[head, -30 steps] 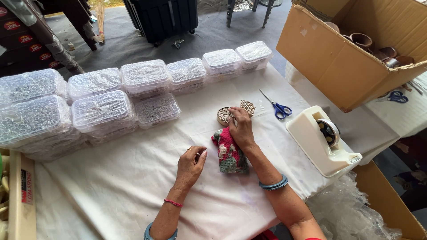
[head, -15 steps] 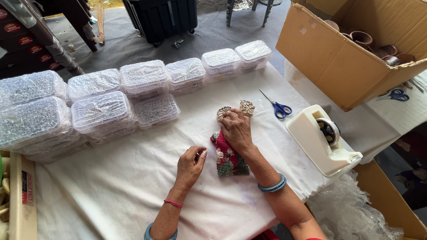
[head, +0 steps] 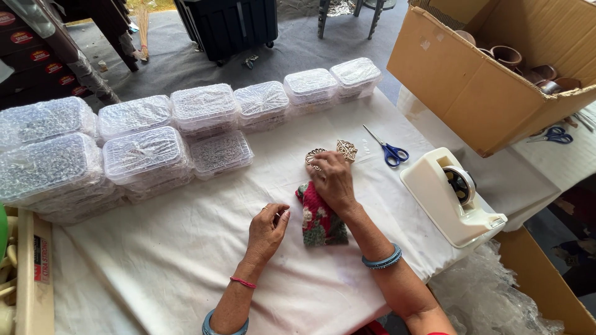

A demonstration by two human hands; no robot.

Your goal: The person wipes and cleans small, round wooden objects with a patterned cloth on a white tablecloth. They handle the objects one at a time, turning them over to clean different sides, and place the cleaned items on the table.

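Observation:
A small red and green flowered cloth pouch lies on the white tablecloth in front of me. My right hand rests palm down on the pouch's far end, its fingertips touching two flat gold filigree ornaments. Just left of the pouch, my left hand lies on the cloth with its fingers loosely curled, holding nothing.
Clear lidded plastic boxes of small parts line the back and left of the table. Blue-handled scissors and a white tape dispenser sit to the right. An open cardboard box with clay pots stands at the far right.
My right hand has slid a little down the pouch and toward me. The left hand has barely moved.

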